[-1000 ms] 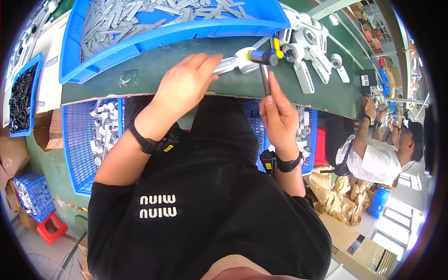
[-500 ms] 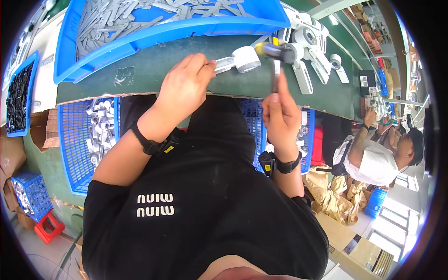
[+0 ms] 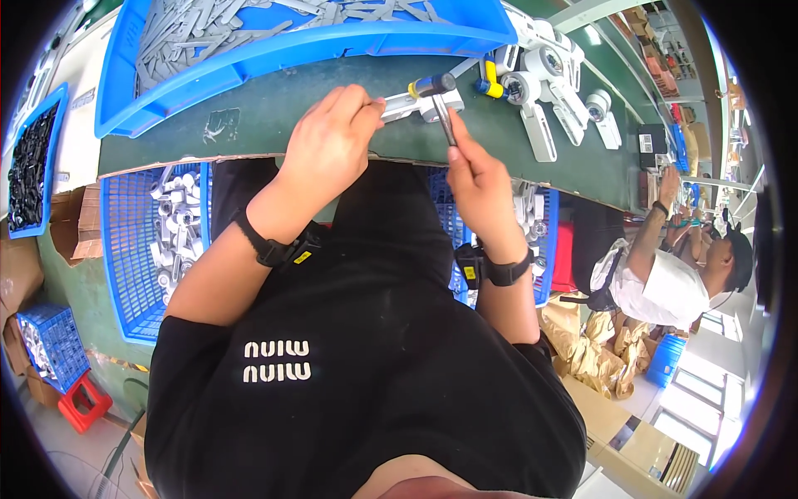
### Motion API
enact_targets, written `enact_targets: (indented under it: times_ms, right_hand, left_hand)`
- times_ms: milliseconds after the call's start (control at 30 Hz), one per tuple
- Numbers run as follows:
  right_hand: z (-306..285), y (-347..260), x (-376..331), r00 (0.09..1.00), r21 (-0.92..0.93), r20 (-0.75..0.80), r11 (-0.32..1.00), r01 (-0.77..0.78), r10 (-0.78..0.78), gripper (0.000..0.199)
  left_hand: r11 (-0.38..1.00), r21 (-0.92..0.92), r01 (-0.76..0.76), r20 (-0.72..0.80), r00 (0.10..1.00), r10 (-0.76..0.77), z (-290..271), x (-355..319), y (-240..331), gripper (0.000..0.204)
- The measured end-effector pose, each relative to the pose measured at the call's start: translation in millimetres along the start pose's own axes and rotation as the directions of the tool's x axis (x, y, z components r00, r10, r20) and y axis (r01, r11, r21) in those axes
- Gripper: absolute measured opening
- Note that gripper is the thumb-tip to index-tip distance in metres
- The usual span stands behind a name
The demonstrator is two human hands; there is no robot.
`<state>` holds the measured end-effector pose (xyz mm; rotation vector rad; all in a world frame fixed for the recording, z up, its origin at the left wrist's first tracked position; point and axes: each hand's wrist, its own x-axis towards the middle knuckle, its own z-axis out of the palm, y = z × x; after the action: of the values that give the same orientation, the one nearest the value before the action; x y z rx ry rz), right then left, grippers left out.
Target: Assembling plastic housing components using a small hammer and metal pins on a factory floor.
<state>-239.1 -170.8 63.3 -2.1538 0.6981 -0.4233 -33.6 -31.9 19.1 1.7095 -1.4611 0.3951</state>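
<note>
My left hand (image 3: 328, 137) is closed on the handle end of a white plastic part (image 3: 455, 108) with a round head, which lies on the green bench near its front edge. My right hand (image 3: 480, 183) grips the metal shaft of a small hammer (image 3: 434, 85) with a black and yellow head. That head is over the white part, partly covering it; whether they touch, I cannot tell. Just right of it, a yellow and blue tool (image 3: 490, 81) rests by several similar white parts (image 3: 550, 91) with round heads and slotted handles.
A big blue bin (image 3: 332, 55) of flat grey strips spans the bench's far side. At far left sits a blue tray (image 3: 60, 125) of small black pieces. Blue crates (image 3: 116, 258) with white parts stand below the bench edge. A person in white (image 3: 657, 283) works at right.
The hammer and my right hand have moved left, from beside the pile of white parts to over the held part. My left hand stays about where it was.
</note>
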Motion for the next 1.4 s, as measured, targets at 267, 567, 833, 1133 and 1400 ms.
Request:
enact_targets:
  times_ms: [267, 567, 833, 1133, 1400]
  right_hand:
    - [0.7, -6.1, -5.8, 0.989, 0.084, -0.124, 0.992, 0.098, -0.087, 0.052]
    - [3.1, -19.1, -28.6, 0.947, 0.404, -0.283, 0.876, 0.264, -0.154, 0.049]
    - [10.4, -24.5, -24.3, 0.991, 0.106, -0.067, 0.987, 0.123, -0.116, 0.053]
    - [12.2, -25.6, -35.2, 0.974, 0.126, -0.072, 0.966, 0.224, -0.217, 0.052]
    - [12.1, -42.3, -26.4, 0.967, 0.0, 0.121, 0.974, 0.225, -0.223, 0.059]
  left_hand:
    - [0.997, -0.074, 0.031, -0.022, 0.999, -0.033, -0.3, -1.3, -0.4, 0.024]
    - [0.939, -0.276, 0.205, 0.022, 0.978, -0.207, -2.6, -7.9, -10.9, 0.04]
    - [0.928, -0.294, 0.23, -0.005, 0.97, -0.242, -0.1, -10.1, -11.7, 0.05]
    - [0.85, -0.404, 0.339, 0.073, 0.938, -0.339, -1.9, -11.3, -12.4, 0.058]
    - [0.869, -0.389, 0.307, 0.036, 0.947, -0.318, 1.7, -16.5, -16.4, 0.083]
